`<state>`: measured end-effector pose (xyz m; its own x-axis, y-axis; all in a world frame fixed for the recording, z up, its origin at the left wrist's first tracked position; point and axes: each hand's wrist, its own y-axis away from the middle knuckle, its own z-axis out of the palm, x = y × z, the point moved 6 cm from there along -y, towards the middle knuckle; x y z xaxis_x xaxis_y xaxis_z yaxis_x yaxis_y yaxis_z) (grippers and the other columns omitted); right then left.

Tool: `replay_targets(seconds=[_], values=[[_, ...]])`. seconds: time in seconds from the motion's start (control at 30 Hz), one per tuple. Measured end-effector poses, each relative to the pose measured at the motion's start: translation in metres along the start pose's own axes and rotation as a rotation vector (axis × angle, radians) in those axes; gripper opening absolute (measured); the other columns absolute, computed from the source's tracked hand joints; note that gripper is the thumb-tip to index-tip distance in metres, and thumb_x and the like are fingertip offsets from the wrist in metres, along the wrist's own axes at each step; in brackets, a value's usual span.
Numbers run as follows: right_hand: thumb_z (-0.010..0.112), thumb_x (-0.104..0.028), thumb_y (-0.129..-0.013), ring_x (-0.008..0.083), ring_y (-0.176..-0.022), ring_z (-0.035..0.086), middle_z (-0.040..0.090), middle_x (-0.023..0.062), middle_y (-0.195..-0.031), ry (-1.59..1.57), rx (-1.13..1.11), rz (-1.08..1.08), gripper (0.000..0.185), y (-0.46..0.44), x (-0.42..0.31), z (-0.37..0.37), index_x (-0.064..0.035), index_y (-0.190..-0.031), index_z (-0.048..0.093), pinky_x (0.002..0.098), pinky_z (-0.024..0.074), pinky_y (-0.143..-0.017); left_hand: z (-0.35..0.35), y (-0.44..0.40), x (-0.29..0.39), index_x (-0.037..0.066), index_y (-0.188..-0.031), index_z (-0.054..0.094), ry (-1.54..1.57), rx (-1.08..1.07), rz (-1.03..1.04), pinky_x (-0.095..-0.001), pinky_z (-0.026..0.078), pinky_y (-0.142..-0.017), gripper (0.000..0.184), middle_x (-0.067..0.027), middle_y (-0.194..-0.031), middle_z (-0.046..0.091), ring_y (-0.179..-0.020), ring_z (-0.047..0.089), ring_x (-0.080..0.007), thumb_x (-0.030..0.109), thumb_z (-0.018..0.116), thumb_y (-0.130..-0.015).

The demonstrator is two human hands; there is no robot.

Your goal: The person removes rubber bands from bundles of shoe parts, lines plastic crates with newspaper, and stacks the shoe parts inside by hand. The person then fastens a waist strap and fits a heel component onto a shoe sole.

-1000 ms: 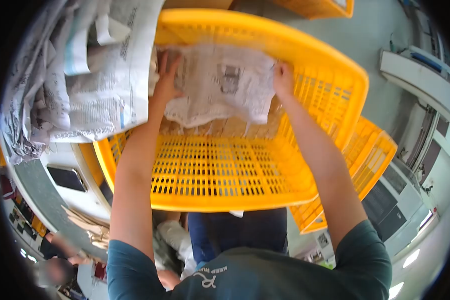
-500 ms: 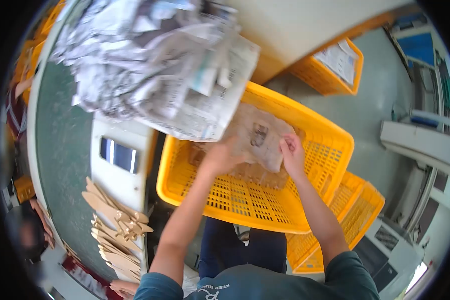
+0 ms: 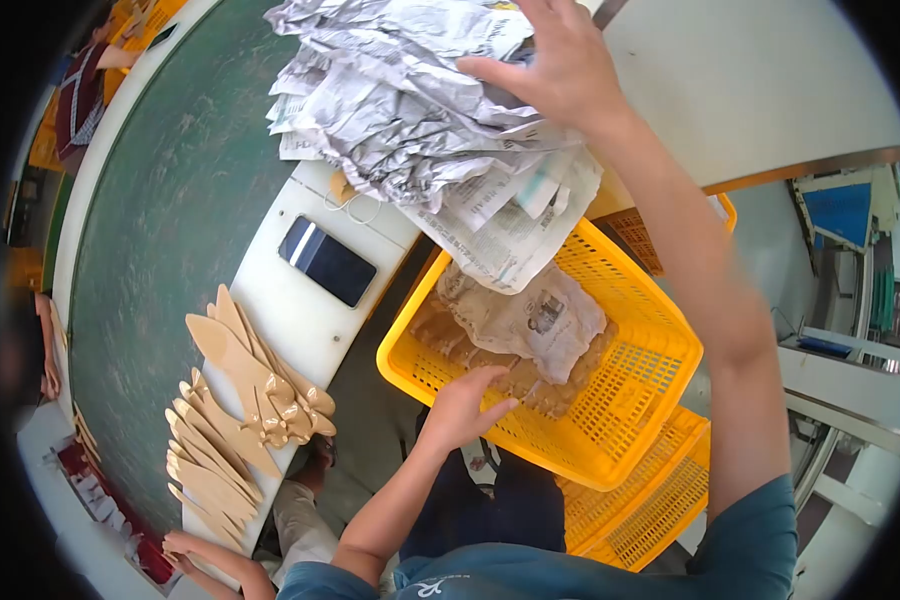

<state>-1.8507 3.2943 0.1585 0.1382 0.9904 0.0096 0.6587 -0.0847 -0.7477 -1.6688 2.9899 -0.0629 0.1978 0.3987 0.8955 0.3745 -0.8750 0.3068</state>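
My right hand reaches over a thick pile of crumpled newspaper sheets, thumb and fingers spread, at the top of the view. Low at the near rim of a yellow perforated basket is my left hand, its fingers apart and nothing in it. Inside the basket a crumpled newspaper sheet lies over a layer of brown items, whose exact kind I cannot make out. The pile's lower edge hangs over the basket's far left corner.
A phone lies on the white table edge, left of the basket. Tan pointed pieces are stacked nearby. Another yellow basket stands below. A co-worker's hands are at the lower left; another person is across the green belt.
My right hand has let go of the sheet in the basket and moved up to the newspaper pile. My left hand has drawn back towards the near rim. The view has shifted left.
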Motion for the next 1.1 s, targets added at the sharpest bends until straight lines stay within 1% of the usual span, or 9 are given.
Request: replay_targets(seconds=[0.17, 0.37, 0.63, 0.77, 0.8, 0.9, 0.93, 1.0, 1.1], values=[[0.075, -0.022, -0.094, 0.0273, -0.109, 0.069, 0.071, 0.0143, -0.115, 0.061, -0.32, 0.436, 0.049, 0.007, 0.074, 0.122, -0.001, -0.135, 0.058, 0.0364, 0.0532, -0.1, -0.026, 0.011, 0.008, 0.004, -0.134, 0.065, 0.058, 0.058, -0.003, -0.0406, 0.056, -0.098, 0.05, -0.0181, -0.126, 0.072, -0.116, 0.07, -0.034, 0.03, 0.079, -0.093], [0.09, -0.031, -0.08, 0.0236, -0.108, 0.069, 0.074, 0.0119, -0.117, -0.331, -0.286, 0.6, 0.063, -0.004, 0.113, 0.088, -0.0066, -0.133, 0.065, 0.0366, 0.0537, -0.096, -0.055, 0.033, -0.008, 0.004, -0.133, 0.066, 0.1, 0.124, -0.032, -0.0388, 0.057, -0.097, 0.048, -0.0156, -0.124, 0.073, -0.113, 0.072, -0.0314, 0.029, 0.078, -0.093], [0.082, -0.026, -0.093, 0.0189, -0.109, 0.065, 0.07, 0.0091, -0.12, -0.178, 0.153, 0.523, 0.047, 0.028, 0.09, -0.118, 0.001, -0.127, 0.065, 0.0321, 0.051, -0.097, -0.103, 0.026, 0.005, 0.003, -0.131, 0.066, 0.358, 0.27, 0.013, -0.0344, 0.057, -0.095, 0.042, -0.0111, -0.117, 0.076, -0.106, 0.074, -0.0232, 0.022, 0.079, -0.096], [0.084, -0.018, -0.091, 0.0225, -0.115, 0.065, 0.068, 0.0122, -0.127, 0.002, 0.198, 0.585, 0.047, 0.178, 0.083, -0.223, -0.0006, -0.129, 0.063, 0.0373, 0.0531, -0.099, -0.107, 0.003, 0.029, 0.006, -0.154, 0.043, 0.719, 0.214, 0.188, -0.0445, 0.055, -0.103, 0.089, -0.0147, -0.137, 0.066, -0.122, 0.068, -0.0278, 0.025, 0.093, -0.083], [0.084, -0.014, -0.089, 0.0231, -0.114, 0.066, 0.068, 0.0123, -0.127, -0.537, 0.136, 0.779, 0.046, 0.236, 0.082, -0.219, -0.0014, -0.129, 0.064, 0.038, 0.053, -0.1, -0.108, -0.006, 0.044, 0.007, -0.158, 0.035, 0.806, 0.197, 0.232, -0.0475, 0.054, -0.104, 0.104, -0.0162, -0.144, 0.06, -0.127, 0.064, -0.0313, 0.03, 0.097, -0.076], [0.079, -0.013, -0.089, 0.0342, -0.12, 0.063, 0.067, 0.016, -0.127, -0.315, -0.397, 0.289, 0.035, 0.322, -0.01, -0.223, -0.0047, -0.121, 0.069, 0.0478, 0.0491, -0.107, -0.074, -0.028, 0.053, 0.007, -0.162, 0.024, 1.001, 0.191, 0.349, -0.0517, 0.052, -0.107, 0.131, -0.0204, -0.153, 0.049, -0.138, 0.055, -0.0383, 0.044, 0.102, -0.063], [0.078, -0.014, -0.088, 0.0397, -0.124, 0.06, 0.066, 0.0174, -0.129, -0.409, -0.537, 0.434, 0.031, 0.351, -0.022, -0.21, -0.0065, -0.117, 0.071, 0.0523, 0.047, -0.111, -0.06, -0.036, 0.046, 0.007, -0.165, 0.016, 1.0, 0.099, 0.261, -0.0478, 0.05, -0.109, 0.143, -0.0164, -0.158, 0.043, -0.144, 0.048, -0.0332, 0.037, 0.106, -0.058], [0.075, -0.006, -0.085, 0.0392, -0.128, 0.059, 0.064, 0.0163, -0.135, -0.561, -0.72, 0.668, 0.023, 0.45, -0.031, -0.205, -0.0069, -0.108, 0.072, 0.0556, 0.043, -0.116, -0.023, -0.054, 0.041, 0.006, -0.163, 0.022, 0.949, -0.035, 0.081, -0.0457, 0.05, -0.108, 0.129, -0.0143, -0.15, 0.053, -0.135, 0.057, -0.031, 0.029, 0.102, -0.065], [0.066, -0.003, -0.084, 0.0389, -0.136, 0.053, 0.056, 0.0197, -0.147, -0.459, -0.879, 0.505, 0.015, 0.52, -0.048, -0.204, -0.0036, -0.099, 0.069, 0.0611, 0.035, -0.121, 0.043, -0.077, -0.02, 0.001, -0.15, 0.047, 0.724, 0.105, -0.113, -0.0369, 0.054, -0.102, 0.078, -0.0111, -0.131, 0.068, -0.117, 0.067, -0.0216, 0.008, 0.088, -0.083]])
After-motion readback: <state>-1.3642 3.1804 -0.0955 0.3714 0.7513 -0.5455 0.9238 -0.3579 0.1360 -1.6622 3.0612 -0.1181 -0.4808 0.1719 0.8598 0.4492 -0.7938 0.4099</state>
